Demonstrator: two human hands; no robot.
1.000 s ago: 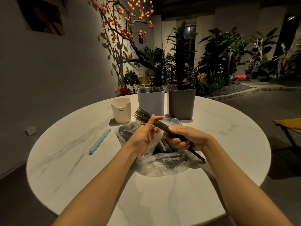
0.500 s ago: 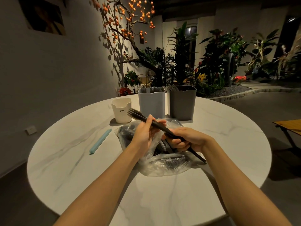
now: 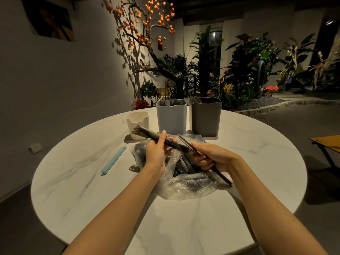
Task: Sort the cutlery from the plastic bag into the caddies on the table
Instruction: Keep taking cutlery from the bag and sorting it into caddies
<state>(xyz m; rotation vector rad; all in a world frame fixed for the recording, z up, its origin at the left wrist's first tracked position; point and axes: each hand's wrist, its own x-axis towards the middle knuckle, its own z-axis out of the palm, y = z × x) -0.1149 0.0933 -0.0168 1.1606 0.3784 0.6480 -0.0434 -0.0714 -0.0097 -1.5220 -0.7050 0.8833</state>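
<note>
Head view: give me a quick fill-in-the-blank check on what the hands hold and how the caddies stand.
1. The left hand grips a bundle of ____ whose tines point toward the cream cup.
2. The light grey caddy stands to the ____ of the dark grey caddy.
3. The blue clip lies on the table, to the ____ of the plastic bag.
4. The right hand holds thin dark utensils above the ____.

Missing words: forks; left; left; plastic bag
</note>
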